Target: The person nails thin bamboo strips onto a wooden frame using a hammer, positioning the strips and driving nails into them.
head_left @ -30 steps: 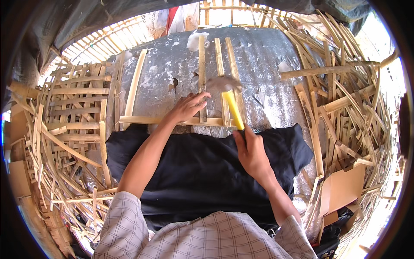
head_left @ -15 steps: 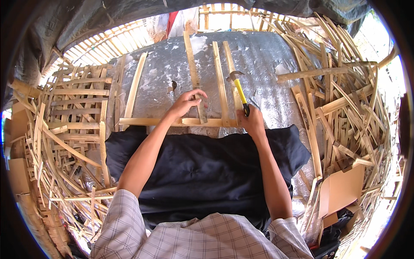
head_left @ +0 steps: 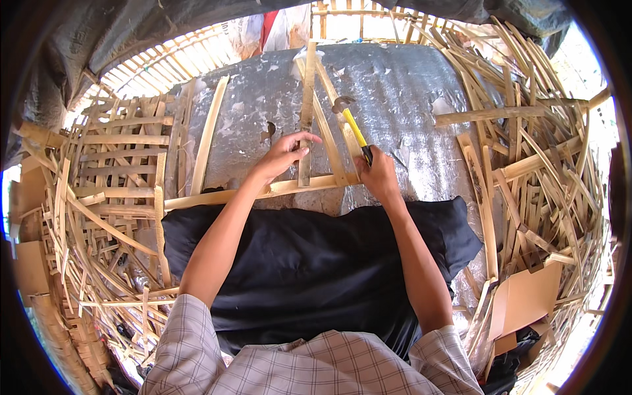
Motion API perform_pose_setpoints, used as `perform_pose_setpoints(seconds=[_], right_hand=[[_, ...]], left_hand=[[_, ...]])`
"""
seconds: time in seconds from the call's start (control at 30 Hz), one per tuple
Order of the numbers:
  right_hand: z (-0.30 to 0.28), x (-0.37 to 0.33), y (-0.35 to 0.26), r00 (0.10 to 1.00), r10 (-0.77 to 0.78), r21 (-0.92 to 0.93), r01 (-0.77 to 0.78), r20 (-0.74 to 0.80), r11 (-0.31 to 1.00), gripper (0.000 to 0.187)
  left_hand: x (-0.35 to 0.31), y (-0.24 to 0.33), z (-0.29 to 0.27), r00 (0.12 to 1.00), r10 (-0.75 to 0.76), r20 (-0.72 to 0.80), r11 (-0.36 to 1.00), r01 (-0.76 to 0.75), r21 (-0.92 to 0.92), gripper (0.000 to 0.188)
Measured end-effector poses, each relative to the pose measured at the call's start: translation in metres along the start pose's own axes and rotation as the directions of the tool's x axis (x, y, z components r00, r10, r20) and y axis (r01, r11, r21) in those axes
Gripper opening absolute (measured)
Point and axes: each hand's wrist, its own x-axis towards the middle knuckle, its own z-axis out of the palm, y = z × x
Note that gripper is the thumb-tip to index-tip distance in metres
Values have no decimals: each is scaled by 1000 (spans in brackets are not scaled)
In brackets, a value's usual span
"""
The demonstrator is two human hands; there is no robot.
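Note:
My right hand (head_left: pixel 378 172) grips a claw hammer (head_left: pixel 355 128) by its black and yellow handle, head pointing away from me. The same hand is at the right end of a long crosswise bamboo slat (head_left: pixel 289 189). My left hand (head_left: pixel 284 157) is open, thumb and forefinger apart, beside an upright bamboo slat (head_left: pixel 307 105) whose near end lies over the crosswise one. Two more slats, one nearer (head_left: pixel 326 135) and one farther right (head_left: pixel 347 135), slant away to the left, their far ends close to that upright slat. Whether my left fingertips touch the slat I cannot tell.
A black cloth (head_left: pixel 316 263) covers my lap. Silvery, worn sheeting (head_left: pixel 408 85) lies under the slats. At left stands a bamboo lattice (head_left: pixel 125 158); at right lie heaped bamboo strips (head_left: pixel 540 164) and a cardboard box (head_left: pixel 526 299). Another loose slat (head_left: pixel 210 135) lies left of my hands.
The right end of the crosswise slat has swung away from me. The two right-hand slats have tilted leftward at their far ends. The hammer has shifted slightly left.

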Motion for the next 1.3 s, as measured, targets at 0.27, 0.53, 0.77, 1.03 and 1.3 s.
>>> perform_pose_setpoints(seconds=[0.27,0.53,0.77,1.03,1.3], right_hand=[[-1,-3,-6,1000,-8,-89,9,13,996,27],[-1,-6,-9,1000,14,-108,-13,8,994,26],[4,-8,-6,999,-20,-130,16,-32,991,26],[3,-6,-2,1000,6,-129,-8,-15,992,28],[4,-6,0,997,-63,-115,57,-51,992,26]], left_hand=[[-4,-16,-4,998,-56,-2,979,55,-197,31],[-4,-14,-12,993,-119,17,783,104,-614,29],[-7,11,-18,977,-120,-176,883,24,-468,25],[-11,25,7,991,-131,-41,984,125,-128,23],[-10,6,13,991,-123,59,992,121,33,25]])
